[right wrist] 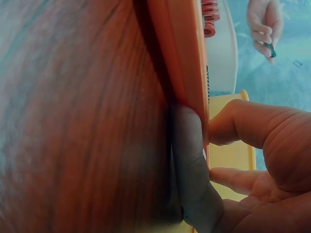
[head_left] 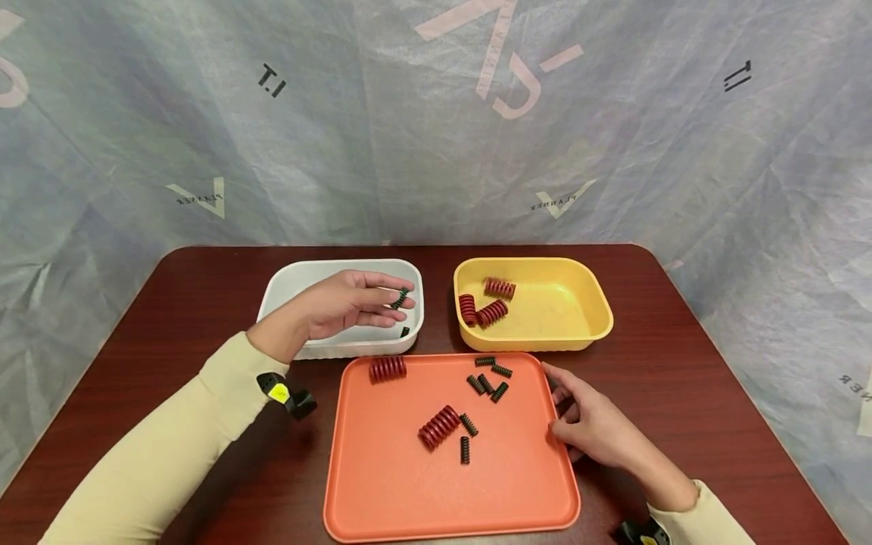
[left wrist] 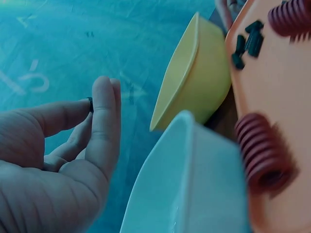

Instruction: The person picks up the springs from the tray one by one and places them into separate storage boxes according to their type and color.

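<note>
A small dark green spring [head_left: 400, 299] is held above the right side of the white bin [head_left: 361, 349], at the far left of the table [head_left: 688, 393]. Its long axis runs aslant, one end toward the far right and the other toward the near left. It is a slim, short cylinder of close coils, partly covered by fingers. The left hand [head_left: 347, 306] pinches it between fingertips, the remaining fingers extended beside it. Below, another small spring [head_left: 405, 331] lies in the near right corner of the white bin.

The right hand [head_left: 596, 420] is clamped on the right rim of the orange tray [head_left: 388, 484], with fingers on both sides of the edge. On the tray, five small green springs [head_left: 500, 391] lie scattered near the far right corner, and two more [head_left: 465, 450] lie nearer the middle, beside a thick red spring [head_left: 439, 428] slanting from near left to far right. A second thick red spring [head_left: 387, 369] lies left to right at the far left. The yellow bin [head_left: 559, 310], far right, holds three red springs [head_left: 492, 312] at its left end
</note>
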Available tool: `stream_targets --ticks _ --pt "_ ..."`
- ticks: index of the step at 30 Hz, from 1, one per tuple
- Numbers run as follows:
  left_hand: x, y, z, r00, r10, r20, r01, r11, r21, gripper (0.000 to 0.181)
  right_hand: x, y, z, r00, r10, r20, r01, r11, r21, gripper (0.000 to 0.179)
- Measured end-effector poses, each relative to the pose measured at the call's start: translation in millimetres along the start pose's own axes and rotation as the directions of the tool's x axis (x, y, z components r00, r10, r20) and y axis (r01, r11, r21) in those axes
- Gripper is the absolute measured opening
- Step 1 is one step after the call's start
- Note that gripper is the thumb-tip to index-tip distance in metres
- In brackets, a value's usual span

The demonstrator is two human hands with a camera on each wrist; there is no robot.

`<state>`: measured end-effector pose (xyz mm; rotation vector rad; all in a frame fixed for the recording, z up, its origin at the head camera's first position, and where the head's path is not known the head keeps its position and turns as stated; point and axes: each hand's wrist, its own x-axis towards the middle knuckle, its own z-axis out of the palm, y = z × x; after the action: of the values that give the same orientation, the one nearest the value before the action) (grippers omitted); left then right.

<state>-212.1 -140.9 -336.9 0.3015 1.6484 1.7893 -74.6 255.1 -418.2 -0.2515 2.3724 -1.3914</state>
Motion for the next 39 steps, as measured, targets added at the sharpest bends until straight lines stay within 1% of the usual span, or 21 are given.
stream_targets --ticks 3,10,14,18,22,27,32,39 --pt "3.4 4.6 -11.5 1.0 -0.013 -0.011 0.013 1.0 0.006 0.044 0.0 -0.7 -0.5 1.0 0.001 -0.003 -0.001 1.0 -0.009 0.086" --pt "12.4 11.0 -36.2 0.997 -0.07 -0.044 0.07 0.998 -0.004 0.045 0.8 -0.9 -1.2 1.0 -0.005 -0.007 0.004 0.999 -0.04 0.084" --pt "16.6 14.2 -45.7 0.994 -0.098 -0.055 0.098 0.995 -0.003 0.045 1.0 -1.0 -1.3 1.0 -0.002 -0.005 0.002 0.999 -0.038 0.084" --pt "20.5 18.3 -53.7 0.99 -0.128 -0.063 0.129 0.991 0.023 0.046 0.7 -1.5 -1.2 1.0 0.0 -0.005 0.0 1.0 -0.031 0.084" --pt "23.7 21.8 -62.0 0.984 -0.164 -0.077 0.168 0.984 0.055 0.047 0.7 -1.7 -1.2 1.0 -0.001 -0.004 0.001 1.0 -0.026 0.084" --pt "27.6 23.0 -72.3 0.975 -0.206 -0.077 0.211 0.976 0.061 0.049 1.0 -1.6 -1.2 1.0 -0.006 -0.001 0.006 1.0 -0.024 0.085" --pt "29.0 23.7 -80.4 0.964 -0.252 -0.085 0.259 0.963 0.074 0.049 0.9 -1.2 -1.1 1.0 -0.009 0.001 0.009 1.0 -0.016 0.085" --pt "32.4 19.6 -91.7 0.946 -0.312 -0.086 0.319 0.944 0.085 0.051 1.1 -1.4 -0.9 1.0 0.002 -0.002 -0.002 1.0 -0.021 0.084"
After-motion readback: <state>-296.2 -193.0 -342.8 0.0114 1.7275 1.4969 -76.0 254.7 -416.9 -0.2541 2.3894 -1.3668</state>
